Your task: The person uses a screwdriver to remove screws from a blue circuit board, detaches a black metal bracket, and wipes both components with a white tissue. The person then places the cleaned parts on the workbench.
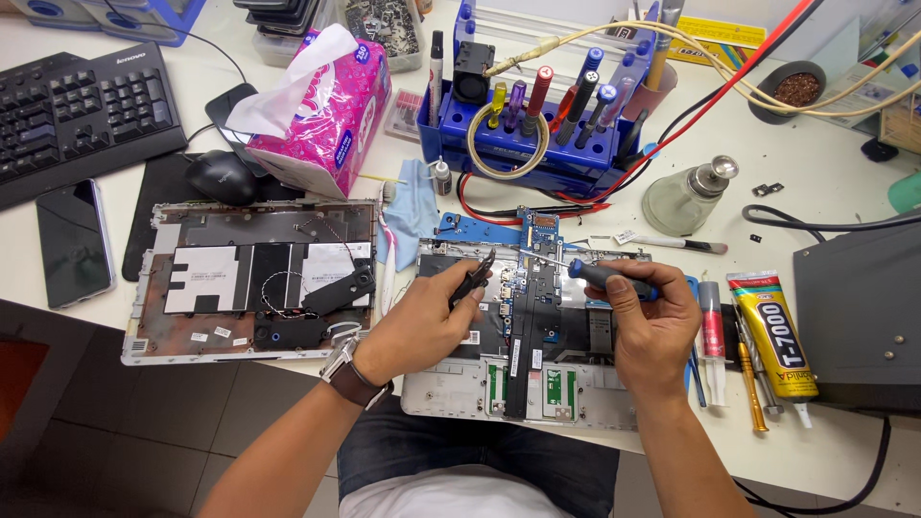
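Nearest the camera: the person's lap in dark jeans, forearms reaching up over the white tabletop (844,163); a brown-strapped wristwatch (347,372) on the left wrist.
Thing being worked on: the opened silver laptop base with exposed circuit boards (523,336), lying at the tabletop's near edge, directly under both hands.
Left hand (422,321): closed around black tweezers (472,278), tips pointing down at the board.
Right hand (652,321): wrapped around a small blue-and-black-handled screwdriver (606,278), its thin shaft angled left onto the board's upper part.
Step in hand: judging by the pose, a small screw or connector on the board is being worked, tweezers steadying or waiting beside it.
Next move calls for: a steady tip kept seated, light pressure, and tweezers close enough to catch a tiny part.
Around: a second grey laptop panel with black speakers (254,278) to the left, a pink tissue pack (326,110) behind it, a blue tool rack (537,125) further back, a yellow glue tube (777,331) at right.
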